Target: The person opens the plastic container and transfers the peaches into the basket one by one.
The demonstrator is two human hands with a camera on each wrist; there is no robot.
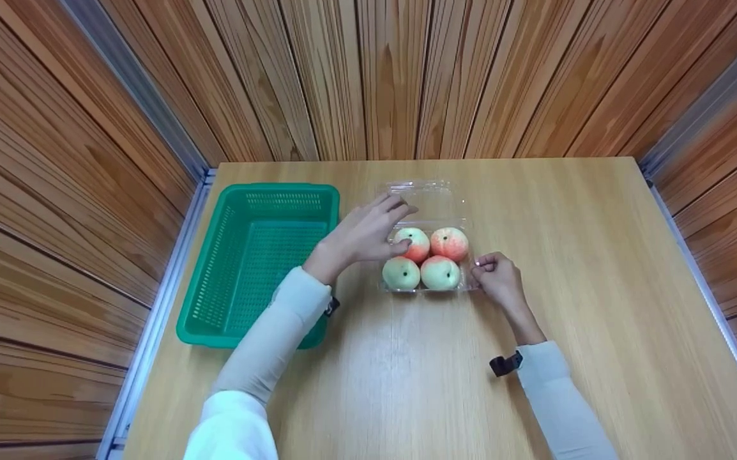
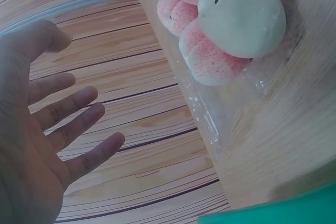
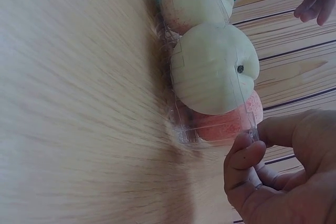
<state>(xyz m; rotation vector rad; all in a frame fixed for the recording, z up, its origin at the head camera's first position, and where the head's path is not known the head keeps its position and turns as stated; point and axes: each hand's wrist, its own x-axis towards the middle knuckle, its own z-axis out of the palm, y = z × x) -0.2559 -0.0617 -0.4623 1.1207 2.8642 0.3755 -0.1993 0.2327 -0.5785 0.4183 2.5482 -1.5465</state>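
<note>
Several peaches (image 1: 440, 273), pale with pink-red blush, sit in two rows inside a clear plastic clamshell box (image 1: 425, 291). The box's lid (image 1: 429, 199) is folded back toward the far side of the table. My right hand (image 1: 499, 279) pinches the near right rim of the box between thumb and fingers, as the right wrist view also shows at the plastic rim (image 3: 251, 129). Above the left side of the box hovers my left hand (image 1: 372, 230), its fingers spread and relaxed. In the left wrist view that hand (image 2: 37, 145) holds nothing and stands apart from the peaches (image 2: 241, 14).
A green plastic basket (image 1: 189, 319) with perforated sides stands on the left of the wooden table (image 1: 407, 396), beside my left forearm. Wood-plank walls (image 1: 394, 76) with metal corner rails enclose the table at the back and sides.
</note>
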